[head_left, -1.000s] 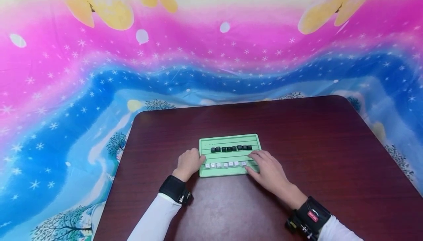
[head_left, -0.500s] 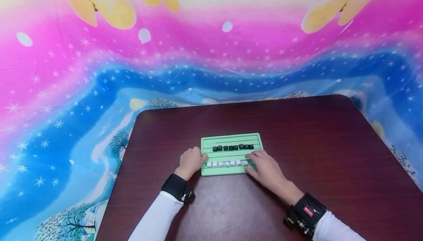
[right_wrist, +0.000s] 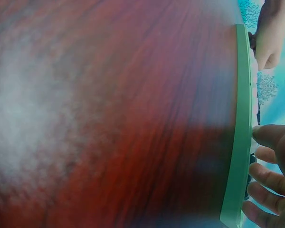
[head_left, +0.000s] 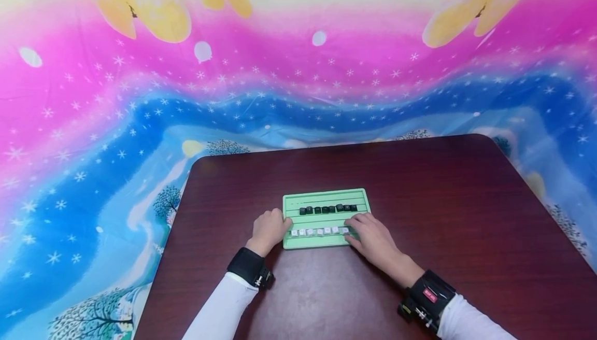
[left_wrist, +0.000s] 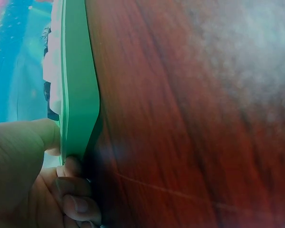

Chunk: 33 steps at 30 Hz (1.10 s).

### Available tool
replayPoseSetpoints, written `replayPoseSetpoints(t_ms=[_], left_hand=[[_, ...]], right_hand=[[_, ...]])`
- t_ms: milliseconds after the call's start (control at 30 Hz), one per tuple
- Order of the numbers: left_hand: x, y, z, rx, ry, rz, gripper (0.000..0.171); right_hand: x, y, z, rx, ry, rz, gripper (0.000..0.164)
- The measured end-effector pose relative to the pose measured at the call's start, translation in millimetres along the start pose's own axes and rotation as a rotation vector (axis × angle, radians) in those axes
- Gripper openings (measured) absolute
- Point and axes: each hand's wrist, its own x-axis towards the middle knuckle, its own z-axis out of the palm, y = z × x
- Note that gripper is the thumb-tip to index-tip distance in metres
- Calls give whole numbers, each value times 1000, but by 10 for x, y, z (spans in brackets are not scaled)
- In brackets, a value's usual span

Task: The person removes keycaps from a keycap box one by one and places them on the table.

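Note:
A light green ridged tray (head_left: 322,220) lies on the table, with a row of black keycaps (head_left: 325,209) behind a row of white keycaps (head_left: 320,232). My left hand (head_left: 269,229) grips its left edge. In the left wrist view the thumb (left_wrist: 45,133) is on the top rim and the other fingers curl below. My right hand (head_left: 375,239) is over the tray's right end, its thumb and index finger pinching the rightmost white keycap (head_left: 345,230). Its other fingers (right_wrist: 268,194) bend over the tray and partly hide that end.
The dark red-brown table (head_left: 420,184) has rounded far corners. Behind it hangs a patterned pink and blue cloth (head_left: 298,81). Black straps with small cameras circle both wrists, including the right wrist strap (head_left: 426,298).
My right hand has shifted slightly left, its index fingertip now closer to the rightmost white keycap. My left hand keeps its grip on the tray, and the keycap rows look unchanged.

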Motion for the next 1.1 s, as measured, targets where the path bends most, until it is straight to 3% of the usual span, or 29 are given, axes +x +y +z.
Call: replayPoseSetpoints(t_ms=[633, 1100], left_hand=[[-10, 14, -5, -2, 21, 6, 40], [0, 12, 0, 9, 16, -7, 39]], right_hand=[[44, -20, -7, 10, 36, -28, 19], [79, -323, -102, 89, 69, -99, 17]])
